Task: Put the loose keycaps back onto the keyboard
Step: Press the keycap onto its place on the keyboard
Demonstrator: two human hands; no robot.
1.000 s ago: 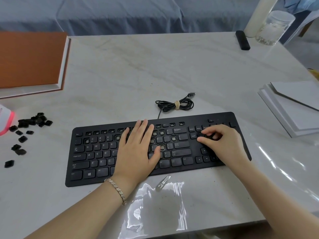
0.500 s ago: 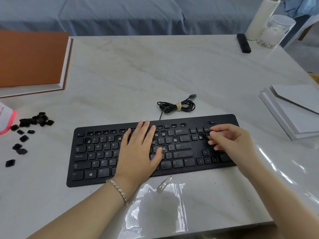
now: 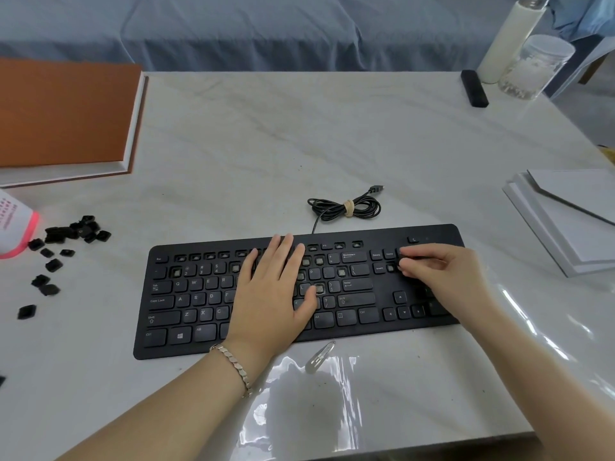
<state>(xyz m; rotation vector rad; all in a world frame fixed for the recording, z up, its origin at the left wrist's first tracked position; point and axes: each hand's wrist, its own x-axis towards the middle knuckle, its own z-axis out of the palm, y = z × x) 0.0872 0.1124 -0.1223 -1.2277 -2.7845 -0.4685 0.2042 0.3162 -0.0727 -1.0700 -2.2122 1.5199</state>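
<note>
A black keyboard (image 3: pixel 432 232) lies in the middle of the table, with several bare key sockets in its top rows. My left hand (image 3: pixel 276 294) rests flat on the middle keys, fingers straight. My right hand (image 3: pixel 442 277) is over the right-hand key block with curled fingers. Its fingertips pinch a small dark keycap (image 3: pixel 411 258) just right of the Home key, and most of the cap is hidden. A pile of loose black keycaps (image 3: pixel 76 227) sits on the table far to the left, with more scattered keycaps (image 3: pixel 50 281) below it.
The keyboard's coiled cable (image 3: pixel 346 207) lies behind it and a hair clip (image 3: pixel 319 359) in front. An orange book (image 3: pixel 63 114) is at back left, a pink-based container (image 3: pixel 13 227) at the left edge, white boards (image 3: pixel 565 221) at the right, and a bottle (image 3: pixel 509 38), jar (image 3: pixel 532 68) and black stick (image 3: pixel 474 88) at back right.
My right hand has moved up from the lower keys of the right block to its top rows. My left hand has stayed flat on the keyboard.
</note>
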